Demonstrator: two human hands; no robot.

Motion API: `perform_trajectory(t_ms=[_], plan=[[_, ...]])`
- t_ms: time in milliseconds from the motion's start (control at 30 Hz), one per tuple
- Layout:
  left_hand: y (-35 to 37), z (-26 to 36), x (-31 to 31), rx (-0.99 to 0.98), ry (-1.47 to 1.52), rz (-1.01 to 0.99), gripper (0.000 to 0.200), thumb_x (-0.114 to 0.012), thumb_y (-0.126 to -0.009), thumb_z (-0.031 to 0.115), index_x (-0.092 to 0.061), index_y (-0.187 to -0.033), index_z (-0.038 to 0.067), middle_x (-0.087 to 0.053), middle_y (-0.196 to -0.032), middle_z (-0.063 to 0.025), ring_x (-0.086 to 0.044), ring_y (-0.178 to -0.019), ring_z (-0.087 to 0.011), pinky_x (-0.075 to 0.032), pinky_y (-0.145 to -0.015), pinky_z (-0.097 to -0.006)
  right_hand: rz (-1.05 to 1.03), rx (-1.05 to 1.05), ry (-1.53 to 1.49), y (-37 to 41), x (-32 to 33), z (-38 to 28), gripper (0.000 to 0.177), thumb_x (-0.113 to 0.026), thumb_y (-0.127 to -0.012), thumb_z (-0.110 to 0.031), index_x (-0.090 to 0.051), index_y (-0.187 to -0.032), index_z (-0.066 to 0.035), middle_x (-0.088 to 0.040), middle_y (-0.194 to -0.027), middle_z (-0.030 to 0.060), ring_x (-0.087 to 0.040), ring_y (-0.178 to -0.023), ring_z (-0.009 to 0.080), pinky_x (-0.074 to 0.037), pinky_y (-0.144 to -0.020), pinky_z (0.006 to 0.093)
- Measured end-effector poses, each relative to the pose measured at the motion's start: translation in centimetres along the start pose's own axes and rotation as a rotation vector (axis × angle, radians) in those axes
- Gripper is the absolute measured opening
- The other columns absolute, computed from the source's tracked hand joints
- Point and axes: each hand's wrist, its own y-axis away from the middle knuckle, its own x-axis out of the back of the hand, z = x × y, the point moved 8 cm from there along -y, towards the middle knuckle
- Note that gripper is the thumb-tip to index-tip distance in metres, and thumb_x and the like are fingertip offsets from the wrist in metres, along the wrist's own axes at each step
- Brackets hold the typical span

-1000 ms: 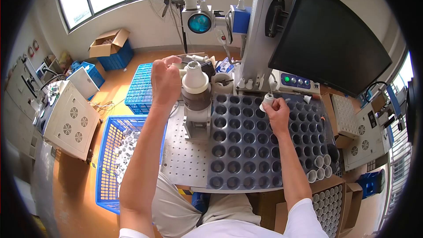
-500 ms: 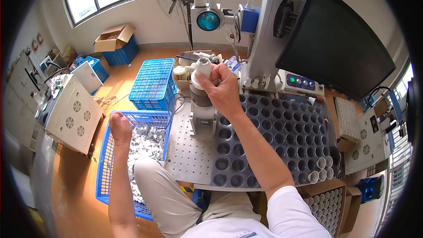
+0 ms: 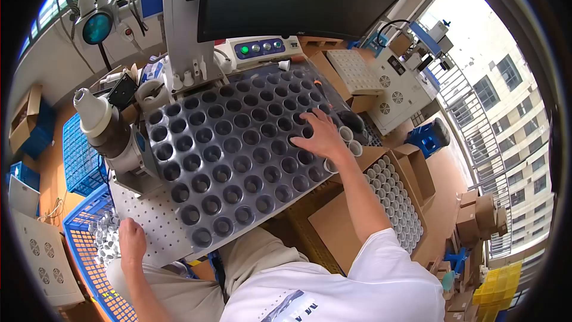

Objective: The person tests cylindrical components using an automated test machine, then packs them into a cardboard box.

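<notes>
At the far left, a blue basket [image 3: 86, 210] is filled with loose white pieces [image 3: 106, 237]. Above it in view, a white conical part [image 3: 92, 113] is seated on a dark round holder [image 3: 114, 141], tilted in the view. The left hand [image 3: 131, 240] is curled beside the basket, at the edge of the perforated table [image 3: 156, 219]; whether anything is gripped in it cannot be told. The middle is taken up by a black tray [image 3: 237, 178] of round pockets. Over its right part the right hand [image 3: 322, 136] is spread, with nothing seen grasped; contact cannot be judged. White cups [image 3: 355, 148] are grouped just beside its wrist. Farther right, more cups are packed in rows inside a cardboard box [image 3: 417, 177].
</notes>
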Motion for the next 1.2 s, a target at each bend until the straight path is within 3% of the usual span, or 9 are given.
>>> perform_trajectory(t_ms=[33,133,233,600,767,967,1000,1133,1200], plan=[[0.0,0.0,-0.1,-0.004,0.023,-0.018,0.007,-0.045,-0.081,0.004,-0.048,-0.081,-0.002,-0.052,-0.082,-0.0205,-0.049,-0.083,-0.0401,-0.040,-0.076,-0.0479,-0.051,-0.143,0.187,0.7,1.2,2.8,0.070,-0.077,-0.065,-0.042,-0.056,-0.123,-0.009,-0.044,-0.138,0.0179,-0.037,-0.131,0.0338,-0.037,-0.104,0.0416],[0.0,0.1,-0.4,0.013,0.074,-0.044,0.009,-0.045,-0.081,0.005,-0.049,-0.081,-0.003,-0.053,-0.083,-0.0209,-0.050,-0.085,-0.0403,-0.040,-0.077,-0.0480,-0.163,-0.214,0.230,1.4,0.8,9.6,0.078,-0.076,-0.061,-0.050,-0.055,-0.126,-0.012,-0.050,-0.128,0.0197,-0.044,-0.121,0.0423,-0.038,-0.101,0.0459],[0.2,0.4,-0.1,0.069,0.067,-0.034,0.009,-0.045,-0.081,0.005,-0.050,-0.080,-0.004,-0.054,-0.085,-0.0220,-0.050,-0.086,-0.0407,-0.041,-0.077,-0.0480,-0.240,-0.198,0.136,0.9,0.2,11.3,0.075,-0.077,-0.061,-0.049,-0.057,-0.123,-0.011,-0.051,-0.123,0.0210,-0.049,-0.116,0.0421,-0.041,-0.098,0.0456],[0.3,1.1,1.4,0.093,0.082,-0.017,0.012,-0.046,-0.080,0.005,-0.050,-0.078,-0.006,-0.054,-0.083,-0.0265,-0.051,-0.084,-0.0432,-0.041,-0.076,-0.0475,-0.348,-0.278,0.215,-0.3,2.6,11.6,0.069,-0.078,-0.057,-0.049,-0.061,-0.103,-0.001,-0.056,-0.108,0.0178,-0.056,-0.101,0.0296,-0.046,-0.085,0.0386],[-0.2,1.2,0.7,0.140,0.071,-0.071,0.012,-0.046,-0.079,0.005,-0.050,-0.079,-0.007,-0.054,-0.084,-0.0276,-0.052,-0.085,-0.0437,-0.042,-0.076,-0.0479,-0.099,0.025,0.015,-3.0,5.7,0.0,0.062,-0.079,-0.062,-0.044,-0.061,-0.103,-0.002,-0.053,-0.115,0.0167,-0.053,-0.109,0.0291,-0.043,-0.092,0.0369],[-0.5,-0.2,-0.3,0.207,0.053,-0.118,0.012,-0.047,-0.078,0.005,-0.050,-0.081,-0.006,-0.056,-0.089,-0.0261,-0.052,-0.089,-0.0442,-0.042,-0.080,-0.0495,-0.009,0.443,-0.219,-3.2,-4.2,-12.5,0.056,-0.079,-0.067,-0.041,-0.060,-0.106,-0.005,-0.041,-0.131,0.0171,-0.045,-0.120,0.0339,-0.040,-0.100,0.0400],[-0.1,0.3,0.1,0.192,0.040,-0.093,0.012,-0.048,-0.078,0.006,-0.050,-0.081,-0.006,-0.056,-0.090,-0.0258,-0.052,-0.089,-0.0441,-0.042,-0.080,-0.0493,0.064,0.506,-0.248,-3.2,-4.4,-13.0,0.057,-0.078,-0.069,-0.043,-0.061,-0.105,-0.003,-0.046,-0.123,0.0181,-0.048,-0.114,0.0314,-0.040,-0.098,0.0375],[0.5,0.0,0.0,0.145,0.026,-0.093,0.014,-0.050,-0.078,0.007,-0.051,-0.084,-0.005,-0.056,-0.091,-0.0244,-0.051,-0.093,-0.0426,-0.042,-0.082,-0.0480,0.002,0.183,-0.723,-7.6,-5.2,-7.6,0.037,-0.074,-0.075,-0.021,-0.057,-0.103,-0.003,-0.055,-0.093,0.0065,-0.051,-0.079,0.0122,-0.042,-0.072,0.0265],[0.1,0.2,-0.4,0.143,0.026,-0.106,0.015,-0.050,-0.078,0.008,-0.051,-0.084,-0.006,-0.056,-0.092,-0.0245,-0.051,-0.094,-0.0425,-0.042,-0.083,-0.0480,0.083,0.109,-0.845,-8.4,-5.2,-6.8,0.034,-0.072,-0.074,-0.015,-0.054,-0.100,-0.003,-0.055,-0.089,0.0049,-0.051,-0.078,0.0120,-0.042,-0.070,0.0259]])
